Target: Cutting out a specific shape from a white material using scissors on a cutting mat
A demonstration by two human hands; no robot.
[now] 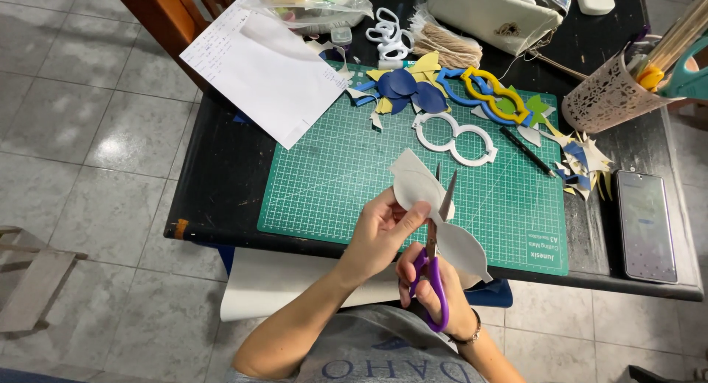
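Black table [221, 184] with green cutting mat [346, 176], white paper [265, 66], phone [646, 224].

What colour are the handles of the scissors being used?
Purple. The scissors' handles sit in the right hand, seen best in the head view.

- One camera only, worn on the person's head; it looks steeply down over the chest
- Hands sit close beneath it; the black table [221, 199] and tiled floor [88, 95] lie beyond

scissors [435, 258]: metal blades, glossy purple plastic handles | grey cutout [435, 221]: matt foam sheet | cutting mat [332, 176]: matt green
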